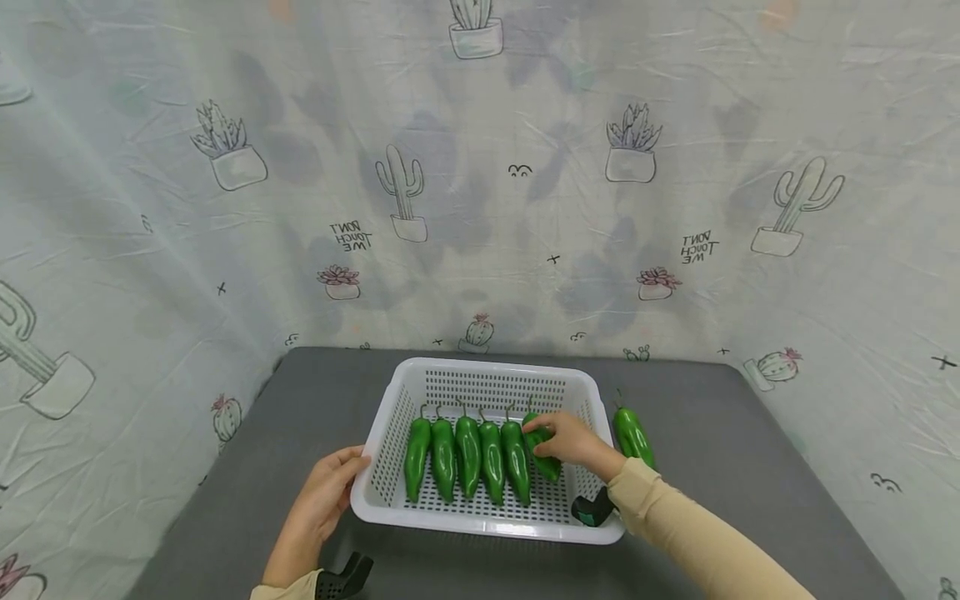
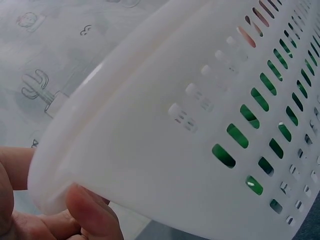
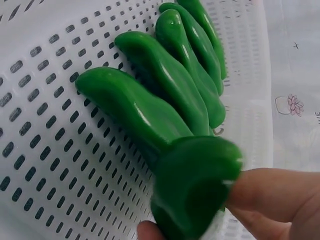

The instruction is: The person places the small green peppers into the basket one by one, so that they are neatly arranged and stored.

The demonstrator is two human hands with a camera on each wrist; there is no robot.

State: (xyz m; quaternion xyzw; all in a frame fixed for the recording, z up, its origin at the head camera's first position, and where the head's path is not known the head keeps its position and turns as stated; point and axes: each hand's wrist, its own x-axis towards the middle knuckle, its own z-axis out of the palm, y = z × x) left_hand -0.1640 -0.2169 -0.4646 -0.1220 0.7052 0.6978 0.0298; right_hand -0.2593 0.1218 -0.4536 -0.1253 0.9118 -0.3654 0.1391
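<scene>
Inside the white plastic basket [image 1: 480, 528], several green peppers [image 1: 468, 458] lie side by side in a row, stems toward the back. My right hand [image 1: 564, 438] pinches one more green pepper [image 1: 550, 467] at the row's right end, over the basket floor. In the right wrist view that pepper [image 3: 195, 175] is close to the camera, between thumb and fingers. My left hand [image 1: 330, 487] grips the basket's left rim, and in the left wrist view its thumb [image 2: 92, 210] presses the rim's underside. A single green pepper [image 1: 633, 435] lies on the table outside the basket, partly behind my right forearm.
The basket stands on a dark grey table [image 1: 300, 400]. Behind and beside the table hangs a pale curtain [image 1: 480, 167] printed with cacti. Black wrist-camera mounts [image 1: 345, 577] sit on both wrists, the right one over the basket's front right corner.
</scene>
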